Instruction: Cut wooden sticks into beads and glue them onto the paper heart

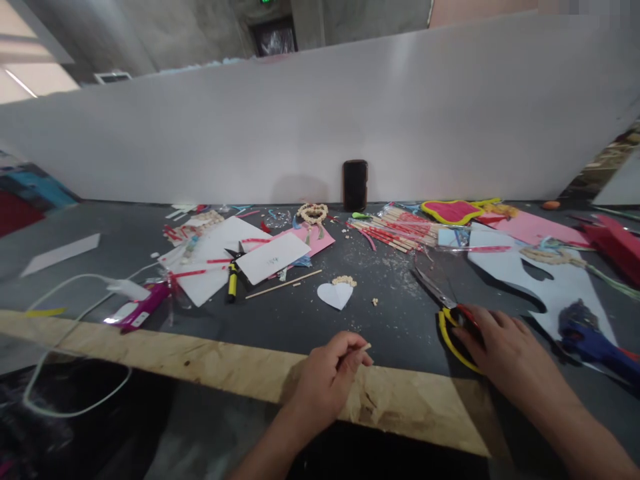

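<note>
Near the table's front edge, my left hand (333, 373) is closed in a pinch. A short pale wooden stick (367, 347) pokes out between its thumb and fingers; the rest of it is hidden. Over to the right, my right hand (510, 353) has its fingers around the handle of a pair of scissors (453, 341) with yellow and dark red grips. The blades lie slightly apart on the table and point away from me. Between the hands and farther back lies a white paper heart (334, 296), with small pale wooden pieces (345, 281) along its upper right edge.
A long thin stick (283, 284) lies beside yellow-handled pliers (233, 281) and a white card (273, 257). At left is a purple glue gun (145, 308) with its cable; at right, a blue tool (595, 337) on cut white paper. A phone (355, 185) leans against the partition.
</note>
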Demonstrator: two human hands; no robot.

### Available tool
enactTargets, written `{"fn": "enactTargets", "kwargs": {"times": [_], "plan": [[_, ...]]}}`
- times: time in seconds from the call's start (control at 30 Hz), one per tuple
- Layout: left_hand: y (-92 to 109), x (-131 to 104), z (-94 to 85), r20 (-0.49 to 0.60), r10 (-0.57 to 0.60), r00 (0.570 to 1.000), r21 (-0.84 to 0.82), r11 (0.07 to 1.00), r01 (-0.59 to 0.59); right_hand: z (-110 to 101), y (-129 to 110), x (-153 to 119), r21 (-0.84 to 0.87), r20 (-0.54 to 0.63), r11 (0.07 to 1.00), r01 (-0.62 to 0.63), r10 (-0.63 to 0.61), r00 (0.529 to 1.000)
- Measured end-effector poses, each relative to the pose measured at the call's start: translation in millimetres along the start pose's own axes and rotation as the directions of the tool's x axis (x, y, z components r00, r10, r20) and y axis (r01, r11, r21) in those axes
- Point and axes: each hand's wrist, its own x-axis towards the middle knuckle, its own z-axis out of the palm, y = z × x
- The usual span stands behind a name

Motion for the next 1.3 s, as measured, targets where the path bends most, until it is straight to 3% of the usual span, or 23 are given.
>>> {"fn": "enactTargets", "kwargs": {"times": [0.13,0.23,0.3,0.4,0.47,0.53,0.63,0.73,0.83,0.93,1.07,1.3], "plan": [[3.0,-2.9,7.3,0.017,-0.04,0.999,-0.098,0.994,0.041,-4.8,-1.2,4.4,0.061,0.051,0.988,-0.14,0.137,0.989],[2.1,-2.0,8.8,0.029,-0.095,0.995,-0.225,0.969,0.099,-18.5,-5.5,2.6,0.333,0.083,0.885,-0.325,0.316,0.945],[1.4,-0.5,8.7,0.041,-0.126,0.991,-0.298,0.945,0.132,-31.9,-13.4,-0.4,0.611,0.148,0.678,-0.408,0.409,0.901],[1.7,1.3,8.7,0.045,-0.141,0.989,-0.354,0.923,0.148,-49.6,-29.8,-8.1,0.864,0.18,0.312,-0.396,0.542,0.821],[2.3,1.8,9.2,0.046,-0.142,0.989,-0.378,0.914,0.149,-54.8,-39.7,-14.3,0.91,0.218,0.199,-0.363,0.514,0.829],[2.9,2.1,10.0,0.049,-0.14,0.989,-0.411,0.9,0.147,-54.5,-46.9,-19.9,0.892,0.237,0.256,-0.372,0.435,0.868],[3.4,3.4,10.8,0.046,-0.133,0.99,-0.486,0.863,0.138,-50.3,-55.5,-25.3,0.789,0.174,0.512,-0.34,0.344,0.923],[4.4,5.3,11.4,0.037,-0.155,0.987,-0.565,0.811,0.149,-48.4,-65.4,-28.3,0.671,0.073,0.716,-0.19,0.192,0.979],[6.2,6.5,12.4,0.021,-0.187,0.982,-0.639,0.753,0.157,-47.7,-74.9,-32.2,0.564,0.031,0.825,-0.033,0.019,0.999],[7.9,7.3,13.2,0.005,-0.197,0.98,-0.679,0.719,0.148,-45.8,-81.1,-37.4,0.495,0.053,0.868,0.038,-0.073,0.996],[8.9,8.1,14.2,0.009,-0.201,0.98,-0.696,0.702,0.151,-42.5,-87.0,-41.7,0.462,0.095,0.886,0.044,-0.099,0.991],[6.9,5.5,17.7,-0.023,-0.177,0.984,-0.607,0.784,0.127,-39.5,-96.3,-39.1,0.5,0.155,0.865,0.034,-0.128,0.98]]}}
